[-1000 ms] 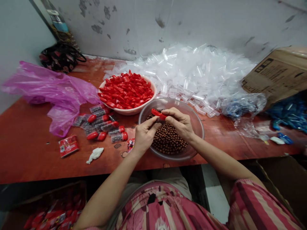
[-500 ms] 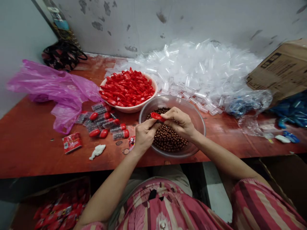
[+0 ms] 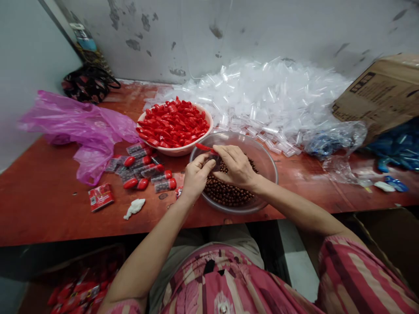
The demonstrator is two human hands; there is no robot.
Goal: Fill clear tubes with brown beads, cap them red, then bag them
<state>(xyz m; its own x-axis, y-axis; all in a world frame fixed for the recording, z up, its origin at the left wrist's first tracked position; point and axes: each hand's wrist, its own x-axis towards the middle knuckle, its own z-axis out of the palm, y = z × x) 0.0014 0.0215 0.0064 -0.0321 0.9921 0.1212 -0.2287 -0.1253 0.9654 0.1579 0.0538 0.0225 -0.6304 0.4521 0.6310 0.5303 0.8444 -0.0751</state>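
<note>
Both my hands meet over the left side of a clear plastic bowl (image 3: 276,176) that holds small brown balls (image 3: 225,192). My left hand (image 3: 197,176) is closed, thumb and fingers pinching a small clear tube (image 3: 214,162) with dark contents, mostly covered by my fingers. My right hand (image 3: 237,166) is closed on the top of that tube, its fingers against a red spoon-shaped cap (image 3: 204,147) that points left. Left of the hands lies a cluster of filled tubes (image 3: 144,170) with red caps.
A pale bowl (image 3: 176,151) heaped with red caps (image 3: 175,122) stands behind. Empty clear tubes (image 3: 262,96) pile along the wall. To the left are a pink plastic bag (image 3: 88,126), a red packet (image 3: 101,197) and a white scrap (image 3: 134,208). A cardboard box (image 3: 379,91) stands right.
My hands have shifted slightly left. The red cap has turned from showing its hollow face to nearly edge-on, and my right hand has flattened over the tube.
</note>
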